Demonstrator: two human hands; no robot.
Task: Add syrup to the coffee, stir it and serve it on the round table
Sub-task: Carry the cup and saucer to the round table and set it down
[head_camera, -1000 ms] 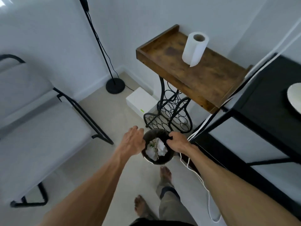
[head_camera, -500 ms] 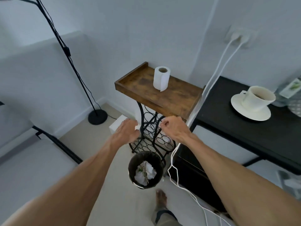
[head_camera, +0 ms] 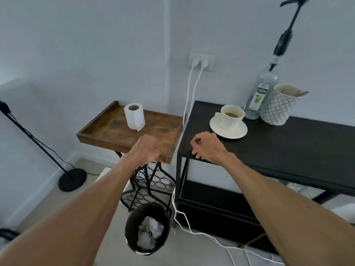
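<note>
coffee cup sits on a white saucer at the left end of the black table, coffee visible inside. just behind it a syrup bottle with a black pump, beside a patterned cup of wooden stirrers. right hand loosely curled, empty, above the table's near corner. left hand loosely curled, empty, above the wooden side table carrying a paper roll. waste bin on floor below.
</note>
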